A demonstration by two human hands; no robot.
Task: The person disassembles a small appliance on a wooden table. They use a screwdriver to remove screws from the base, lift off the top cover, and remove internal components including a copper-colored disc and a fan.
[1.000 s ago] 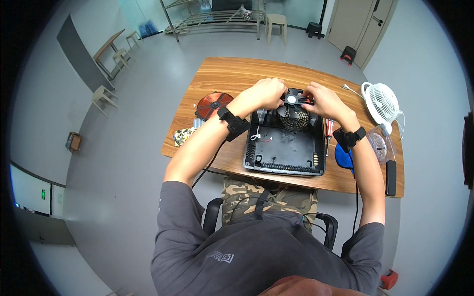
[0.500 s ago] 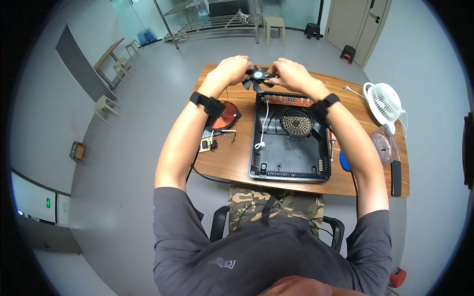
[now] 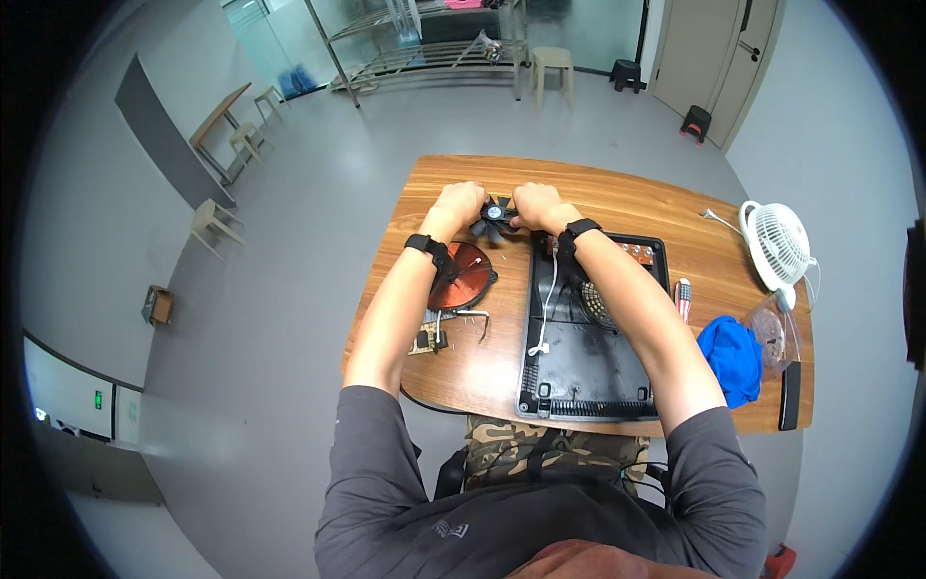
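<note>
Between my two hands, at the far side of the table, is a small black cooling fan (image 3: 493,214) with broad blades and a pale round label on its hub. My left hand (image 3: 461,204) is closed on its left edge, and my right hand (image 3: 537,206) grips the opposite edge. Below my right forearm lies a black appliance housing (image 3: 588,372), holding a control board (image 3: 635,254), a white cable (image 3: 548,309) and a round grille (image 3: 595,305), partly hidden by the arm. Beside my left wrist rests a copper-red coil disc (image 3: 465,278).
A circuit board (image 3: 426,338) and a bent metal piece (image 3: 475,314) lie left of the housing. To the right are a screwdriver (image 3: 684,297), a blue cloth (image 3: 731,362), a clear plastic container (image 3: 772,333), a black bar (image 3: 790,398) and a white desk fan (image 3: 777,246).
My hands have drawn nearer to me with the fan still between them. The view has shifted, so the table sits lower, and more of the blue cloth shows.
</note>
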